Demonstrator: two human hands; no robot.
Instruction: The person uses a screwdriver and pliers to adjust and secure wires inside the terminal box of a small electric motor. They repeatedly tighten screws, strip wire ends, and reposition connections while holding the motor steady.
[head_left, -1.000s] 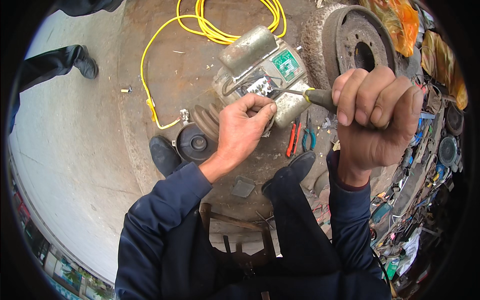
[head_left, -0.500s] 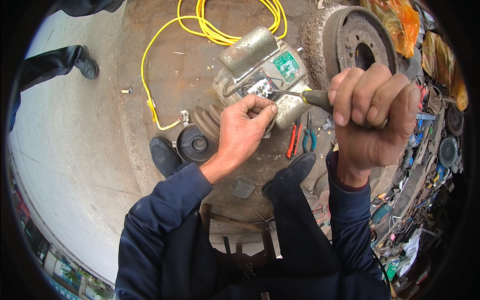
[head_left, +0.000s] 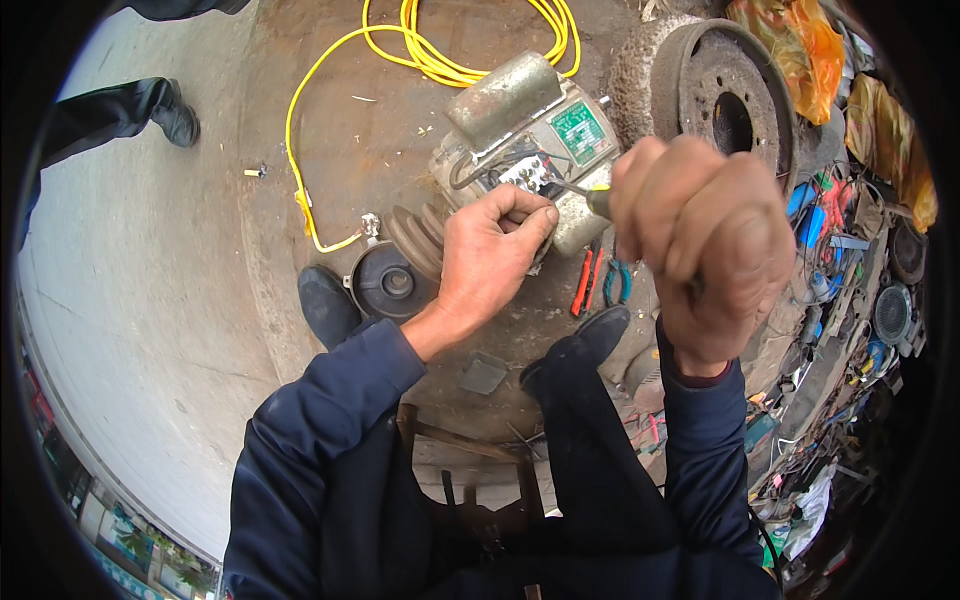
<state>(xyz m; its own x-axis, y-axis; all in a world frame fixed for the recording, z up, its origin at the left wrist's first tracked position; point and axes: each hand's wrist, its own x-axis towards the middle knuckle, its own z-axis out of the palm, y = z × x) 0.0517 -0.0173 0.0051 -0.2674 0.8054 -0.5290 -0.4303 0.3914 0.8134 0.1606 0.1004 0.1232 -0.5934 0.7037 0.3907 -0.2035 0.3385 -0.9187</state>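
An electric motor (head_left: 548, 132) with a green label plate and a cylindrical cover stands on the ground before me. Its white terminal block (head_left: 524, 175) and dark wires show in the opened side. My right hand (head_left: 705, 245), slightly blurred, is wrapped round the handle of a screwdriver (head_left: 598, 203). The screwdriver's shaft reaches left to the terminal block; its exact tip is hard to see. My left hand (head_left: 490, 248) rests against the motor just below the block, thumb and forefinger pinched together. Anything between those fingertips is hidden. A grooved pulley (head_left: 413, 240) sits beside my left wrist.
Red-handled pliers (head_left: 587, 283) and teal-handled pliers (head_left: 618, 284) lie below the motor. A round black cover (head_left: 388, 285) is near my left boot. Coiled yellow cable (head_left: 440, 62) lies beyond. A rusty wheel drum (head_left: 690, 90) and scrap stand right. Another person's leg (head_left: 120, 112) is at left.
My right hand has shifted a little left and turned on the screwdriver, its knuckles now facing me more. My left hand stays pinched in nearly the same place.
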